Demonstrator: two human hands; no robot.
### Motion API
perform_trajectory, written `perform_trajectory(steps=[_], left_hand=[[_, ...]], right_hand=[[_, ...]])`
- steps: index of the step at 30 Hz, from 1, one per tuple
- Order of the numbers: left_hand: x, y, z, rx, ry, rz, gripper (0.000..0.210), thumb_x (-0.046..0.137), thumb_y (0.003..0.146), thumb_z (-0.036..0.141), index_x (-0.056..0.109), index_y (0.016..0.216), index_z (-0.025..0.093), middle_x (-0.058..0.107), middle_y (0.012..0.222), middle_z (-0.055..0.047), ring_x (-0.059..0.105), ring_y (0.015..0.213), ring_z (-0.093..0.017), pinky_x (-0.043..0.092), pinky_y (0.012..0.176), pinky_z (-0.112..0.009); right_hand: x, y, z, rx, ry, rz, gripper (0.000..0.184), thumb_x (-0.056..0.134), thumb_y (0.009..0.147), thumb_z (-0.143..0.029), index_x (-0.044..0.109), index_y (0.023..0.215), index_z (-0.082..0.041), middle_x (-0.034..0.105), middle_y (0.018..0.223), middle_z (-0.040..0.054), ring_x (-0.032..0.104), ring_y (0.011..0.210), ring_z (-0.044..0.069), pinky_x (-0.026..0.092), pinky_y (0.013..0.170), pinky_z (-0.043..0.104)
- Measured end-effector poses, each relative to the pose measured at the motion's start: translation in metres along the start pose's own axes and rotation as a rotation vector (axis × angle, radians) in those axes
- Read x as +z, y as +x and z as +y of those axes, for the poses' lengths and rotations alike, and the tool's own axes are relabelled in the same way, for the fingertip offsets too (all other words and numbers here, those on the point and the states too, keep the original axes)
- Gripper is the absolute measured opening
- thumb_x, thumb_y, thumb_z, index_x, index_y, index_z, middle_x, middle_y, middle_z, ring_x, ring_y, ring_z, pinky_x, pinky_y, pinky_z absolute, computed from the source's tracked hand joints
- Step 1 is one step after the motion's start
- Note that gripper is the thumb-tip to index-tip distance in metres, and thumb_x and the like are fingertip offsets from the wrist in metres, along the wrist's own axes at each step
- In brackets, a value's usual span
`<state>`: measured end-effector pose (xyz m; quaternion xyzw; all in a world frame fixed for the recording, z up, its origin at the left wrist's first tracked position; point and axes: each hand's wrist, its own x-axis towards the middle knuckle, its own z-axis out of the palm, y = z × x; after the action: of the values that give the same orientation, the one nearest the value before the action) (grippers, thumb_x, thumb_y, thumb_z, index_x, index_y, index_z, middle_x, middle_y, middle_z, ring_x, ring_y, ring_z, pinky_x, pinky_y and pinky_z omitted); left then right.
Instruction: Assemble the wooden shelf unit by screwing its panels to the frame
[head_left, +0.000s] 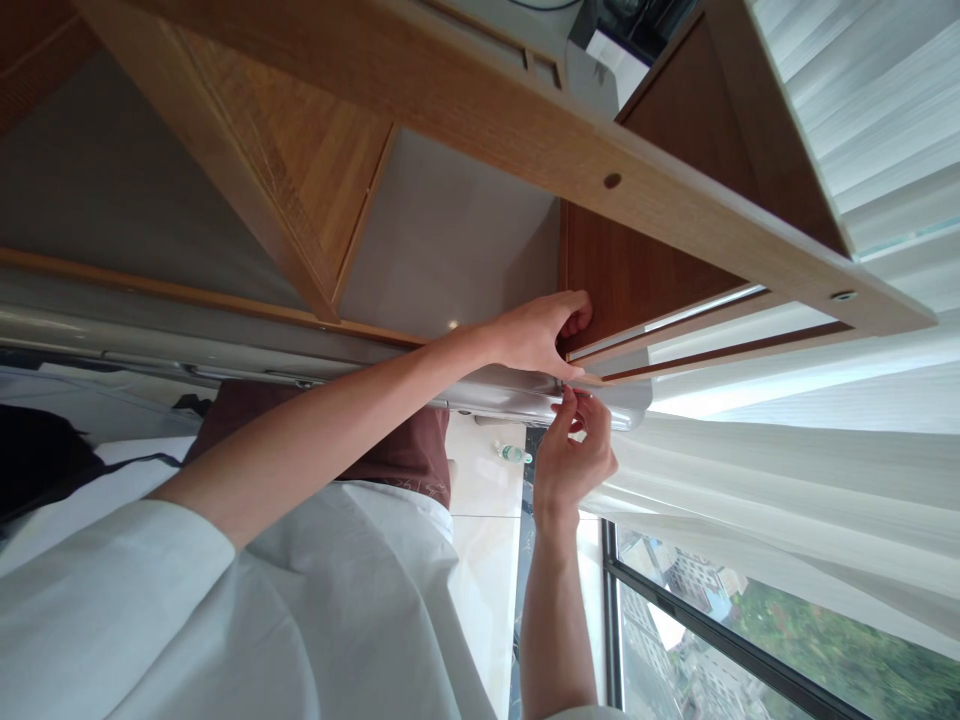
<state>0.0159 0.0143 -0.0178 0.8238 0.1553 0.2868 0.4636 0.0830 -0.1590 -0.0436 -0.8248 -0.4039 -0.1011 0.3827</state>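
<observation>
No readable text anywhere in view.

No letters, numbers, brand marks or signs can be made out on the wooden cabinet (660, 250), the grey rail (510, 395) or the white curtain (787, 480). The small bottle (513, 454) behind the hands carries a green band, but it is too small to show any wording, and the buildings through the window (675, 600) show no legible signs.
</observation>
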Motion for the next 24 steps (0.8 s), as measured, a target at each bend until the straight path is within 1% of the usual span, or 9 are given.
perform_trajectory(steps=[2,5,7,9,11,14,18,21,24], left_hand=[[0.000,0.000,0.000,0.003,0.000,0.003,0.047,0.082,0.065,0.025,0.043,0.090,0.022,0.055,0.094,-0.001,0.054,0.080,-0.018,0.046,0.070,-0.032],[0.000,0.000,0.000,0.016,0.001,0.007,0.047,0.082,0.065,0.025,0.043,0.089,0.022,0.055,0.093,-0.001,0.053,0.078,-0.017,0.045,0.069,-0.031],[0.000,0.000,0.000,0.017,0.002,0.011,0.047,0.083,0.064,0.025,0.043,0.089,0.022,0.054,0.092,-0.001,0.053,0.078,-0.017,0.045,0.069,-0.031],[0.001,0.000,0.000,0.012,0.001,0.013,0.047,0.083,0.064,0.025,0.043,0.089,0.022,0.054,0.091,-0.001,0.053,0.078,-0.017,0.045,0.068,-0.031],[0.001,0.000,0.000,0.016,-0.003,0.016,0.047,0.083,0.064,0.025,0.043,0.089,0.022,0.054,0.090,-0.001,0.053,0.078,-0.017,0.045,0.069,-0.032],[0.002,0.001,-0.001,0.026,-0.006,0.021,0.047,0.083,0.064,0.026,0.043,0.089,0.022,0.055,0.091,-0.001,0.054,0.079,-0.018,0.046,0.069,-0.032],[0.002,0.001,-0.001,0.019,-0.015,0.020,0.047,0.083,0.065,0.026,0.043,0.090,0.022,0.055,0.093,-0.002,0.056,0.081,-0.019,0.046,0.070,-0.033],[0.002,0.000,-0.001,0.018,-0.011,0.012,0.048,0.082,0.064,0.024,0.042,0.090,0.023,0.056,0.094,-0.002,0.056,0.083,-0.019,0.045,0.070,-0.033],[0.003,-0.002,-0.002,0.044,0.005,0.005,0.051,0.082,0.061,0.023,0.042,0.093,0.023,0.056,0.097,-0.004,0.056,0.085,-0.020,0.045,0.071,-0.033]], right_hand=[[0.001,-0.001,0.004,-0.029,-0.021,-0.007,0.029,0.050,0.102,-0.043,0.069,0.107,-0.023,0.075,0.092,0.0034,0.064,0.073,0.015,0.046,0.071,0.028],[0.004,-0.001,0.011,-0.066,-0.011,-0.039,0.034,0.047,0.102,-0.045,0.071,0.109,-0.022,0.075,0.098,0.0074,0.068,0.085,0.019,0.048,0.083,0.032],[0.005,-0.001,0.015,-0.080,0.000,-0.057,0.036,0.048,0.102,-0.047,0.072,0.110,-0.021,0.075,0.099,0.0091,0.068,0.089,0.021,0.048,0.088,0.035],[0.005,-0.001,0.015,-0.086,-0.004,-0.053,0.035,0.049,0.101,-0.047,0.072,0.109,-0.022,0.075,0.097,0.0091,0.068,0.089,0.021,0.048,0.088,0.035],[0.005,0.000,0.011,-0.069,-0.001,-0.025,0.032,0.052,0.100,-0.046,0.072,0.107,-0.023,0.074,0.093,0.0075,0.069,0.086,0.021,0.049,0.083,0.033],[0.002,0.002,-0.001,0.045,0.062,-0.005,0.027,0.056,0.098,-0.046,0.070,0.101,-0.024,0.073,0.085,0.0033,0.069,0.074,0.018,0.049,0.072,0.029],[-0.001,0.006,-0.017,0.263,0.194,-0.027,0.028,0.060,0.094,-0.050,0.066,0.097,-0.023,0.072,0.079,0.0005,0.066,0.058,0.015,0.050,0.065,0.029],[0.000,0.009,-0.018,0.378,0.332,-0.062,0.031,0.061,0.092,-0.051,0.063,0.098,-0.021,0.074,0.081,0.0021,0.063,0.052,0.013,0.048,0.058,0.028],[0.002,0.011,-0.012,0.468,0.478,-0.087,0.032,0.064,0.089,-0.050,0.061,0.096,-0.020,0.074,0.082,0.0033,0.059,0.048,0.011,0.044,0.054,0.026]])
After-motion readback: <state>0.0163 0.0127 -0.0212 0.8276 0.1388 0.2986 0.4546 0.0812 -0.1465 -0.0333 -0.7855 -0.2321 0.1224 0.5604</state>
